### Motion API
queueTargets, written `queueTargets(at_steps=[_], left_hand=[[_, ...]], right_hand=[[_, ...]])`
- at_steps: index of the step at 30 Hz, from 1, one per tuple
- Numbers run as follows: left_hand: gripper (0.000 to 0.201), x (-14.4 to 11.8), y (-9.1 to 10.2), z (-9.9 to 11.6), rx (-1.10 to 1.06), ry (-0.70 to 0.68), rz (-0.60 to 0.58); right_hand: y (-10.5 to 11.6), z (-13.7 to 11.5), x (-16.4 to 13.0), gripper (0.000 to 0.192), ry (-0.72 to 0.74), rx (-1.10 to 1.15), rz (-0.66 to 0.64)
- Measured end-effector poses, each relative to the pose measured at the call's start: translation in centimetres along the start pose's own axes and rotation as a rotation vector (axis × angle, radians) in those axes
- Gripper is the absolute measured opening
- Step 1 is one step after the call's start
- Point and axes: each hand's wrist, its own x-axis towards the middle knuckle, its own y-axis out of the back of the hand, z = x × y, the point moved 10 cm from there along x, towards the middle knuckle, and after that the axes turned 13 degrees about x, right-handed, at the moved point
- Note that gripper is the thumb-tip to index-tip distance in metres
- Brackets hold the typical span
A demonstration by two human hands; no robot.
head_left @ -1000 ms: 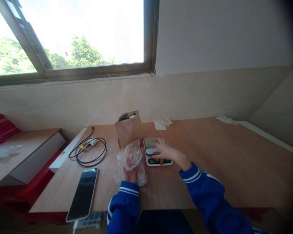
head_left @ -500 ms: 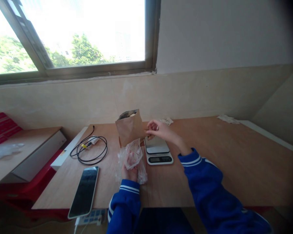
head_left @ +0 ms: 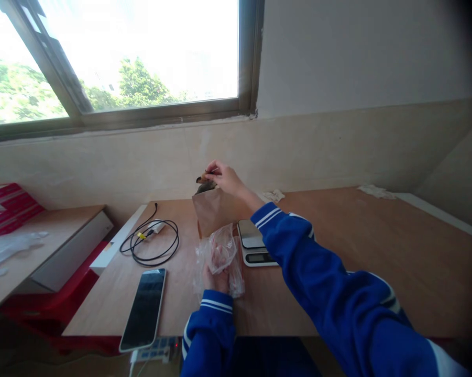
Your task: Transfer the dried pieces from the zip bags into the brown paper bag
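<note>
My right hand is over the mouth of an upright brown paper bag, its fingertips pinching a small brown dried piece whose exact kind I cannot make out. Dark lining shows at the bag's opening. Lower down, my left hand is closed on a clear plastic bag, with more clear bags lying under it on the table. Just right of these bags sits a white kitchen scale; my right sleeve covers part of it.
A smartphone lies at the table's front left edge, plugged into a white cable. Behind it a black cable is coiled around a white adapter. Crumpled white paper lies near the wall. A second table stands left.
My right hand has moved up and left, from over the scale to above the paper bag, with the brown piece in its fingers. My left hand still holds the plastic bag.
</note>
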Motion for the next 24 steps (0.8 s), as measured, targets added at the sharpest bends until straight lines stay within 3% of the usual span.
queueTargets(at_steps=[7,11,14,20,24], left_hand=[[0.026,0.2,-0.2,0.3,0.075,-0.031,-0.051],[0.025,0.1,-0.1,0.0,0.087,-0.002,-0.052],[0.026,0.0,0.0,0.1,0.082,-0.005,-0.038],[0.028,-0.1,0.0,0.3,0.097,-0.022,-0.022],[0.028,0.2,0.3,0.3,0.108,-0.029,-0.009]], right_hand=[[-0.2,2.5,-2.0,0.016,-0.016,0.040,0.005],[-0.4,2.1,-1.9,0.028,0.045,0.051,-0.063],[-0.2,1.4,-2.2,0.025,0.091,0.037,-0.060],[-2.4,0.5,-3.0,0.023,0.140,-0.062,-0.311],[-2.0,0.9,-3.2,0.028,0.127,-0.128,-0.299]])
